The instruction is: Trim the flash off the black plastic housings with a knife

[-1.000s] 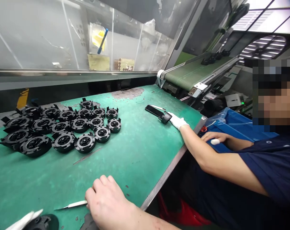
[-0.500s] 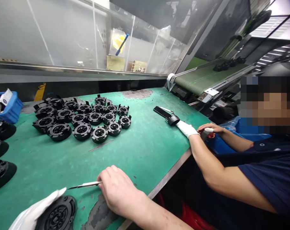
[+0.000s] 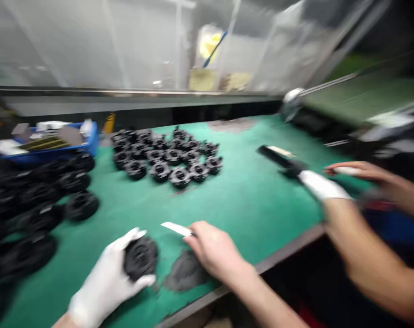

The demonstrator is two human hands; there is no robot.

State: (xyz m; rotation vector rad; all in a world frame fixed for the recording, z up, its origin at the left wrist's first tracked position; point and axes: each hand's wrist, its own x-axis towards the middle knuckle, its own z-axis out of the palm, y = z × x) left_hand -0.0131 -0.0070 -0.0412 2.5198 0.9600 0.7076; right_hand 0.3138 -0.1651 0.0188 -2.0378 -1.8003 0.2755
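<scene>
My left hand [image 3: 106, 269], in a white glove, grips a round black plastic part [image 3: 141, 257] by its rim, low over the green table. Its ribbed face is turned up towards me. A knife [image 3: 177, 228] with a short bright blade is held in my bare right hand [image 3: 215, 246]; the blade points left and stays apart from the part. The fingers of this hand are wrapped round the handle, which is mostly hidden. Below the knife lies a dark grey patch [image 3: 186, 272] on the tabletop.
Several similar black parts [image 3: 179, 176] stand grouped at the table's middle back. More black parts [image 3: 82, 205] lie at left, before a blue bin [image 3: 92, 141]. At right a co-worker's gloved hand [image 3: 321, 184] holds a long black piece [image 3: 278, 156]. A conveyor [image 3: 371, 91] runs behind.
The view has swung left, showing more of the bin and the left-hand parts. My left hand with the round part now shows whole. The knife blade now sits farther from the glove.
</scene>
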